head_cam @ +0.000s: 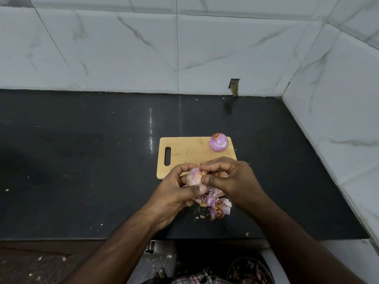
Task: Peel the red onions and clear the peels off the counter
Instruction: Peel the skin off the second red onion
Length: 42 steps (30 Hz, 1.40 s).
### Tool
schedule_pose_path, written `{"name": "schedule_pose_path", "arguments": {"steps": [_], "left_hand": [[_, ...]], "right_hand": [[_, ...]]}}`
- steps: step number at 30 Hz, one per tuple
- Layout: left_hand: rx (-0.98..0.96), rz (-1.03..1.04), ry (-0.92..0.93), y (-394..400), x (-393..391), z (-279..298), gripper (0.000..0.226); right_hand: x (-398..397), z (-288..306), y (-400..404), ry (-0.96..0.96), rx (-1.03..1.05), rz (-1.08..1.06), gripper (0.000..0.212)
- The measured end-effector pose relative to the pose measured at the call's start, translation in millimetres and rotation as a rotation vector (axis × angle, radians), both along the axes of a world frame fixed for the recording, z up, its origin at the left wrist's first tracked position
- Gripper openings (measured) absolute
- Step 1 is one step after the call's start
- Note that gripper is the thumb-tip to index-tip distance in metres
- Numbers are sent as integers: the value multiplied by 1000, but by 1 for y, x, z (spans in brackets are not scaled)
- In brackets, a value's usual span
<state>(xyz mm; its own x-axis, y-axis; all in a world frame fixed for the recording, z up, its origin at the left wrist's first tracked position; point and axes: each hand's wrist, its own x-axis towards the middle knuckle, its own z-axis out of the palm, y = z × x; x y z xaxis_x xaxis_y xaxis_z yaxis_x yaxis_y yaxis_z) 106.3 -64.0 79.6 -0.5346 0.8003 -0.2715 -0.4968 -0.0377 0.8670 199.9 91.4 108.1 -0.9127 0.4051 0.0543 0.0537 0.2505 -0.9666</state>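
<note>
My left hand (176,191) holds a pale pink red onion (193,177) over the near edge of a wooden cutting board (184,152). My right hand (227,177) pinches the onion's tip between thumb and fingers. A peeled purple onion (218,142) sits on the board's far right corner. A pile of purple and brown peels (215,203) lies on the black counter (82,160) just under my hands.
Marble-tiled walls (328,119) close the counter at the back and on the right. Small peel crumbs dot the counter. Below the counter's front edge, at the bottom right, stands a dark bin (250,271) with peels in it.
</note>
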Motion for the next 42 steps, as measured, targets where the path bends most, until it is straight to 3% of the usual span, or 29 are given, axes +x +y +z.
{"name": "schedule_pose_path", "arguments": {"steps": [6,13,15,18,20,24,28,39,42], "left_hand": [[46,-24,22,-6,-2,-7,49],[33,-53,28,-5,-2,-8,39],[45,-89,-18,-7,-4,-7,41],[74,-141,-80,-10,-7,-8,65],[87,-148,-127,-11,-9,-9,72],[90,-132,-204,-10,-11,-8,55],[68,-96,-192,-7,-8,-7,55],[31,-99,-76,0,-5,1,42],[47,-110,-96,3,-3,8,41]], "right_hand": [[2,-5,-8,105,-22,-9,24],[2,-16,-20,111,407,-203,14],[1,-14,-17,76,472,-170,13],[-1,-14,-5,28,526,-94,15],[0,-12,3,40,466,-35,24],[1,-4,5,-79,204,153,30],[-3,-6,-3,-32,21,13,25],[-3,-17,-14,32,60,-187,23],[-4,-12,-6,58,25,-135,24]]}}
